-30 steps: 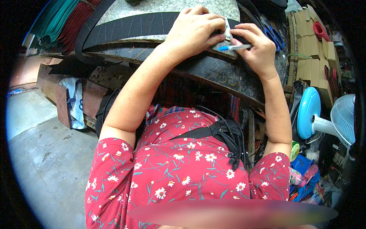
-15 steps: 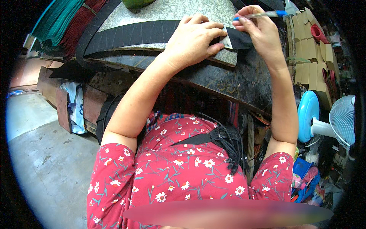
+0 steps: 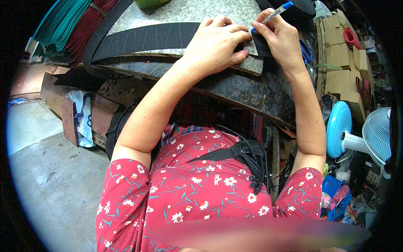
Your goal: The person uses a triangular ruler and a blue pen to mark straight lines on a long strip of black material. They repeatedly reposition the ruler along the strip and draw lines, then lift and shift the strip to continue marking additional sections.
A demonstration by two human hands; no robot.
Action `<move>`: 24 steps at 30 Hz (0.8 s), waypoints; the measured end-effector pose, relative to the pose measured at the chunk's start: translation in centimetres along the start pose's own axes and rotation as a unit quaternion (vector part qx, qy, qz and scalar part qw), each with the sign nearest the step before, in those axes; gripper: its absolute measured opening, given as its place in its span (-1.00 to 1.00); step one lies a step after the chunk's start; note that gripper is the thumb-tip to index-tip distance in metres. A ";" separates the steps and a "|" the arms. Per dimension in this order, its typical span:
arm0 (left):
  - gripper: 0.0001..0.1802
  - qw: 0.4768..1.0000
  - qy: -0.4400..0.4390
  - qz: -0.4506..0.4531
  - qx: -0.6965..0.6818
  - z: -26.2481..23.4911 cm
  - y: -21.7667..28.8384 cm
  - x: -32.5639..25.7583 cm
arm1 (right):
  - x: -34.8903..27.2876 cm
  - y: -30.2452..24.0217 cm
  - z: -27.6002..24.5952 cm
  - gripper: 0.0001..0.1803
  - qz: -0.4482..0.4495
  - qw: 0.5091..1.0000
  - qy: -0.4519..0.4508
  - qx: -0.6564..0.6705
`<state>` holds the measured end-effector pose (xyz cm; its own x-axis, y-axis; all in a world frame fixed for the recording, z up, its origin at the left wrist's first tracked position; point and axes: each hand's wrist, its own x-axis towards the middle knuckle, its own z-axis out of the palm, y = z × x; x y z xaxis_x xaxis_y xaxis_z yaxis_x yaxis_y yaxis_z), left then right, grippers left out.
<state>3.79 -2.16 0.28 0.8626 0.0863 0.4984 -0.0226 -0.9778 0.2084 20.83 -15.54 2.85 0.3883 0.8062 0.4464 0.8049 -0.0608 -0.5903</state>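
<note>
The stone slab [image 3: 184, 12] fills the top of the view, grey and speckled, sitting on a dark curved bench [image 3: 235, 90] whose front edge sweeps down to the right. Across the slab lies a long black strip [image 3: 147, 38], gently curved and crossed by thin pale lines, running from the left side under the person's hands.

Off to the right stands a fan [image 3: 378, 134] with a blue base turned toward the camera, and above it a stack of brown cardboard pieces [image 3: 340, 75]. At upper left, bundled green and red sheets [image 3: 67, 25] lean at the edge of the bench.

Now the hands. The left hand [image 3: 212, 46] lies palm down on the right end of the black strip, fingers curled and spread a little, pressing down on a small pale template [image 3: 252, 47] that peeks out just past the fingertips, at the slab's near right corner. The right hand [image 3: 279, 38] sits just beside it, touching the template's far edge, its fingers pinched narrow around a blue-capped pen [image 3: 277, 10]. The pen tilts up and away to the right, its tip down at the template, right where the two hands meet. Whether the tip touches the surface cannot be told, as the fingers cover it.
</note>
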 end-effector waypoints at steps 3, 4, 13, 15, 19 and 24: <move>-0.56 1.000 0.005 -0.001 -0.006 0.1 0.0 0.0 | -0.2 0.1 -0.3 -0.88 0.043 0.995 -0.022 0.088; -0.56 1.000 0.007 -0.001 -0.004 0.1 0.0 -0.1 | -0.2 0.1 -0.2 -0.89 0.069 0.989 -0.032 0.128; -0.58 0.999 0.038 0.014 0.022 0.6 -0.3 0.2 | -1.0 -1.8 0.4 -0.83 0.052 0.999 0.005 0.001; -0.58 0.999 0.043 0.021 0.021 0.6 -0.3 0.1 | -2.5 -2.3 -0.3 -0.83 0.047 0.999 -0.014 0.002; -0.59 0.998 0.050 0.023 0.027 0.6 -0.5 0.0 | -3.5 -2.0 -0.7 -0.84 0.084 0.995 -0.031 0.050; -0.59 0.998 0.055 0.013 0.018 1.0 -0.3 -0.1 | -3.6 -1.3 0.8 -0.85 0.007 0.999 0.024 0.022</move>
<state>4.23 -2.03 -0.66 0.8009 0.0797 0.5934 -0.0240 -0.9860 0.1648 18.05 -17.83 1.44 0.4207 0.7768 0.4687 0.7795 -0.0452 -0.6248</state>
